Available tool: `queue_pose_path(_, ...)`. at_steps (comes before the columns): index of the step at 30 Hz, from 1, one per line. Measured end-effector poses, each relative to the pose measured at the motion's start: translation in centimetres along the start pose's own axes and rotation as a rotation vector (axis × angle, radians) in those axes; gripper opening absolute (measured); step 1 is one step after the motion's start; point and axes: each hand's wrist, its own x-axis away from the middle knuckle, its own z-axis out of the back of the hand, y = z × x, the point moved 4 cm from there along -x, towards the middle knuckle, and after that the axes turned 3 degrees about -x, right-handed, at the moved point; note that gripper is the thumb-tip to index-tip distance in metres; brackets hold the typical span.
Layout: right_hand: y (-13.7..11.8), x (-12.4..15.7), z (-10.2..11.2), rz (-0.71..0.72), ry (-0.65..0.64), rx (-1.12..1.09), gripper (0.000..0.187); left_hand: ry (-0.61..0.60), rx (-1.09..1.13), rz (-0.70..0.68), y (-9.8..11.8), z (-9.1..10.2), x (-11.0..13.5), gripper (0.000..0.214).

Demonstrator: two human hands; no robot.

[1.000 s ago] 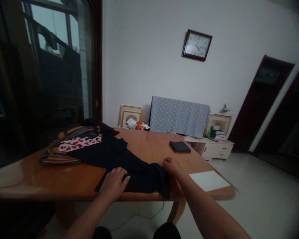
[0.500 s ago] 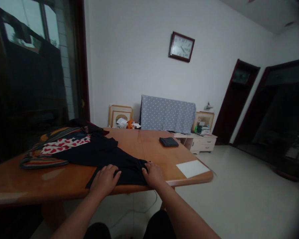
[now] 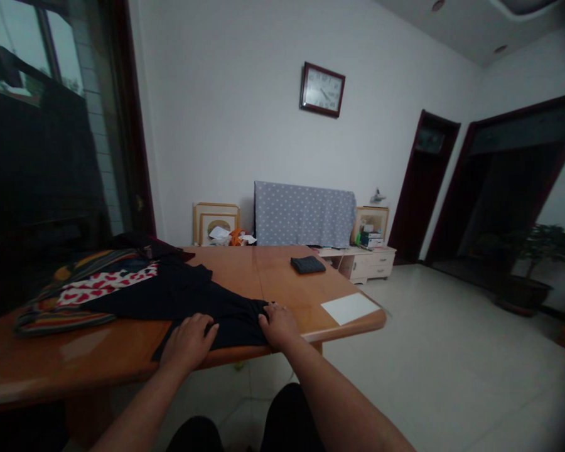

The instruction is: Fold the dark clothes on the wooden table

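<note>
A dark garment (image 3: 235, 311) lies spread over the near side of the wooden table (image 3: 282, 285), its lower edge close to the table edge. My left hand (image 3: 191, 342) rests flat on the garment's lower left part, thumb apart from the fingers. On the garment's right end lies my right hand (image 3: 280, 326), fingers stretched out and thumb apart. The garment's upper part runs left into a pile of clothes, with a white cloth with red spots (image 3: 108, 282) and a striped multicoloured cloth (image 3: 66, 317). Which kind of garment it is, I cannot tell.
A small folded dark cloth (image 3: 307, 265) sits further back on the table. Near the right corner lies a white sheet (image 3: 349, 308). Behind the table stand a low white cabinet (image 3: 374, 263) and something draped in a grey spotted cloth (image 3: 306, 213). A potted plant (image 3: 527, 289) is at the right.
The view has turned slightly to the right, so everything sits further left. Both hands stay on the dark garment, with no clear change in its shape.
</note>
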Motion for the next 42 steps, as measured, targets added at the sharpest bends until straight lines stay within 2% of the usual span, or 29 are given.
queue_pose_path(8, 0.2, 0.0, -0.1, -0.008, 0.000, -0.022, 0.053, -0.011, 0.024, 0.023, 0.0, 0.1, -0.1, 0.034)
queue_pose_path(20, -0.3, 0.3, 0.6, 0.013, 0.011, -0.005, 0.047, 0.032, -0.008, -0.022, -0.3, -0.4, -0.1, 0.035)
queue_pose_path(30, -0.1, 0.2, 0.3, -0.017, 0.016, -0.001, 0.043, 0.057, -0.001, -0.032, -0.9, -1.2, -0.3, 0.035)
queue_pose_path(42, 0.3, 0.0, -0.2, -0.005, 0.035, -0.019, 0.048, 0.055, 0.003, -0.028, -0.8, -1.0, -0.2, 0.034)
